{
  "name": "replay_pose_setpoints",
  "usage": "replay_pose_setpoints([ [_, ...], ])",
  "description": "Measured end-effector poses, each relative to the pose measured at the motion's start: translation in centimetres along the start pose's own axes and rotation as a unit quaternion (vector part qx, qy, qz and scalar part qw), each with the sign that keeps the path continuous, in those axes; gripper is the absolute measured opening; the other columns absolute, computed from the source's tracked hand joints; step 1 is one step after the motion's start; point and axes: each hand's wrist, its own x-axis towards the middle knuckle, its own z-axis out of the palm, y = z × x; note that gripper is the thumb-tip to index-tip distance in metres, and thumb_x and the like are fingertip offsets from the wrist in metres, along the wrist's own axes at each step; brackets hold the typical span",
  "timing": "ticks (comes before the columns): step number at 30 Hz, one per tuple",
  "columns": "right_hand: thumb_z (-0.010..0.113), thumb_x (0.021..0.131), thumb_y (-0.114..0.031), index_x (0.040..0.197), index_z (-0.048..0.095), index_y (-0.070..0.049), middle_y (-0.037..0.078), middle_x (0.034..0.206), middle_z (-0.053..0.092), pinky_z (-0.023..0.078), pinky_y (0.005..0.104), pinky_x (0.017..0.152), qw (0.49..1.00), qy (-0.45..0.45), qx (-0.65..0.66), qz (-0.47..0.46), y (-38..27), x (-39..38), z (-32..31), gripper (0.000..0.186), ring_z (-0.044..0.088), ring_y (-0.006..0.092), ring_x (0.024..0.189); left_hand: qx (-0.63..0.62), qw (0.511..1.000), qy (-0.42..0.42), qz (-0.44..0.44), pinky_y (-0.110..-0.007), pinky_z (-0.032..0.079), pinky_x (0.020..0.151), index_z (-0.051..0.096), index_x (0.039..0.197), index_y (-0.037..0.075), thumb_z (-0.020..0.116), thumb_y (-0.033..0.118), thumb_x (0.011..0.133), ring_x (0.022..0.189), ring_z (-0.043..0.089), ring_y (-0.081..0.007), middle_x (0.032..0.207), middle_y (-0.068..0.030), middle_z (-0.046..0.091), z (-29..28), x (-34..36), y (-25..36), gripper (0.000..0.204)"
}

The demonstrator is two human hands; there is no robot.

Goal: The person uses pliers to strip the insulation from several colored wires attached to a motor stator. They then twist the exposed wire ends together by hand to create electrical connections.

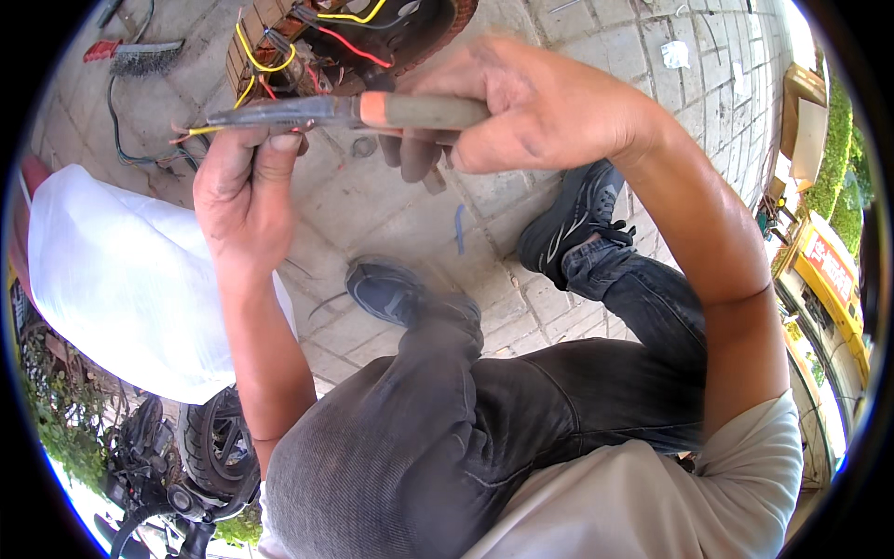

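My right hand (521,102) is closed round the grey and orange handles of a pair of pliers (419,111), held level with the pointed metal jaws to the left. My left hand (244,186) pinches a thin yellow wire (201,131) between thumb and finger, just under the jaws. Frayed bare strands show at the wire's end. Whether the jaws touch the wire, I cannot tell. Directly beyond stands a brown ribbed motor core (259,37), with yellow, red and dark wires coming out of it. Part of it is hidden behind the pliers.
A wire brush (147,58) with a red handle lies on the paving at far left, near a dark cable (115,121). A dark reddish wheel rim (452,23) is behind the motor core. White sheeting (121,279) covers something at left. A motorbike wheel (209,443) shows at lower left.
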Motion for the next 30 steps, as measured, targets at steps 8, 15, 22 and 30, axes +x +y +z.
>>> replay_pose_setpoints([
  [8,0.054,0.061,0.003,0.087,0.060,0.005,0.020,0.113,0.056,0.046,0.0364,0.088,0.974,0.039,-0.111,-0.192,1.1,-3.6,0.7,0.027,0.058,0.0314,0.101,-0.010,0.993,0.066,0.096,-0.025,0.046,0.065,0.059,0.106,-0.006,0.056,-0.003,0.087,0.070,0.056,-0.0144,0.086,-0.0123,0.063,0.9,-0.5,1.2,0.020],
  [15,0.057,0.055,0.009,0.099,0.065,-0.001,0.016,0.108,0.056,0.047,0.0392,0.084,0.878,0.321,-0.282,-0.217,4.6,-6.2,0.9,0.046,0.055,0.0330,0.098,0.050,0.994,0.089,0.026,-0.019,0.044,0.055,0.061,0.110,-0.007,0.062,-0.004,0.080,0.060,0.056,-0.0082,0.074,-0.0084,0.065,5.9,-1.0,5.2,0.030],
  [22,0.053,0.060,0.010,0.096,0.062,0.002,0.018,0.113,0.055,0.045,0.0377,0.088,0.813,0.358,-0.402,-0.221,4.3,-4.6,0.9,0.037,0.053,0.0341,0.102,0.150,0.980,0.130,0.005,-0.019,0.042,0.055,0.060,0.119,-0.003,0.059,0.003,0.090,0.059,0.050,-0.0057,0.071,-0.0034,0.061,7.2,1.6,4.9,0.029],
  [30,0.068,0.068,-0.005,0.097,0.068,-0.009,0.008,0.115,0.054,0.040,0.0404,0.090,0.735,0.445,-0.439,-0.262,4.2,-2.1,1.9,0.029,0.051,0.0275,0.106,-0.076,0.986,0.148,0.008,-0.023,0.050,0.059,0.063,0.105,-0.005,0.060,0.000,0.089,0.063,0.061,-0.0106,0.080,-0.0074,0.066,7.5,1.8,3.5,0.017],
])
